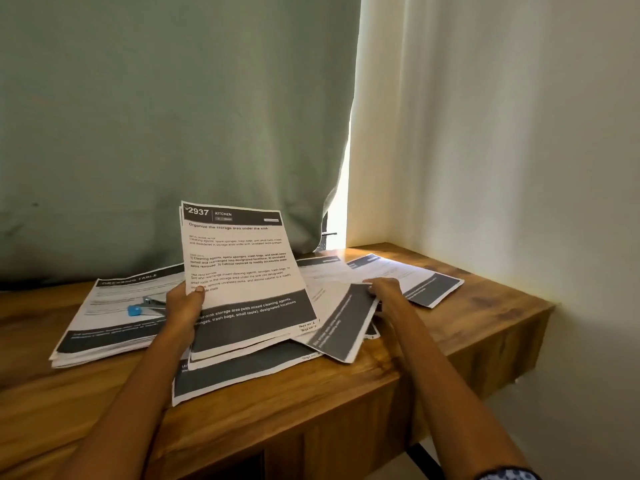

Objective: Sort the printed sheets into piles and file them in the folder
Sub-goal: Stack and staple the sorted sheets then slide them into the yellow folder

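Observation:
My left hand (183,306) grips a thin bundle of printed sheets (242,268) by its left edge and holds it tilted up; the top page reads "2937 KITCHEN". My right hand (384,295) pinches the edge of another printed sheet (341,323) lying skewed on the loose pile to the right. A neat stack headed "DRESSING TABLE" (114,313) lies at the left, with a blue-handled stapler (145,306) on top. More loose sheets (412,277) spread toward the back right. No folder is visible.
Everything lies on a wooden desk (346,393) whose front edge runs diagonally and whose right end meets a cream wall (519,150). A grey-green curtain (173,116) hangs right behind the papers. One sheet (242,375) overhangs toward the front.

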